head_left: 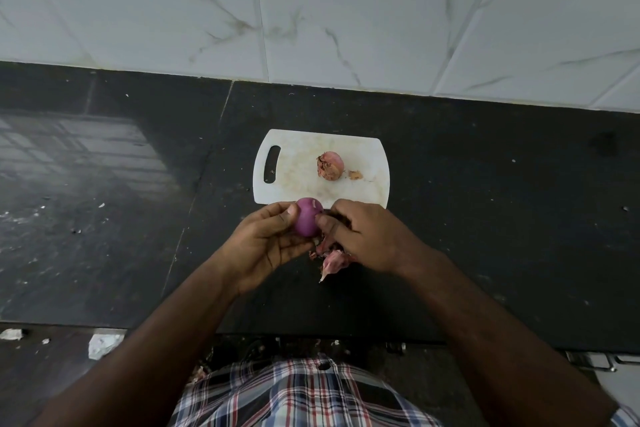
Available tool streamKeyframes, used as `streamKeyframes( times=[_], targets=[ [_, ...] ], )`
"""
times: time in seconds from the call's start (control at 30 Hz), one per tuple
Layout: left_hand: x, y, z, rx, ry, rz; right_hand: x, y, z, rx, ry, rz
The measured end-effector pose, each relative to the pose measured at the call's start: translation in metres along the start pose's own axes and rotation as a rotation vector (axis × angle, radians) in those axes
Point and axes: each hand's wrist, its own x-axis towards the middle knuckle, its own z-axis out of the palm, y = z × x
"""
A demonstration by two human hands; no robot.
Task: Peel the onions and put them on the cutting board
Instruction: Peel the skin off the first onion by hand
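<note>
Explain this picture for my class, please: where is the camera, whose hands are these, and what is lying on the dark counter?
There is no machine here. A person wears one camera on the head, looking down at both hands. The left hand holds a peeled purple onion. The right hand pulls at loose onion skins hanging below it. Behind them, a white cutting board lies on the dark counter. On it sits an unpeeled onion beside a small skin scrap.
</note>
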Motion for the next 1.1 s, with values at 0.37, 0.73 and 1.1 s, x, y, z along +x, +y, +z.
streamKeyframes(
  times=[0.37, 0.73, 1.1],
  targets=[
    [0.003, -0.01, 0.003, 0.167, 0.096, 0.187, 0.004, 0.003, 0.027, 0.272, 0.226, -0.036],
    [0.012, -0.01, -0.019, 0.139, 0.181, 0.085, -0.002, 0.016, 0.008, 0.118, 0.172, 0.153],
    [0.015, -0.018, -0.016, 0.125, 0.202, 0.001, -0.003, 0.023, 0.022, -0.174, 0.238, 0.131]
  ],
)
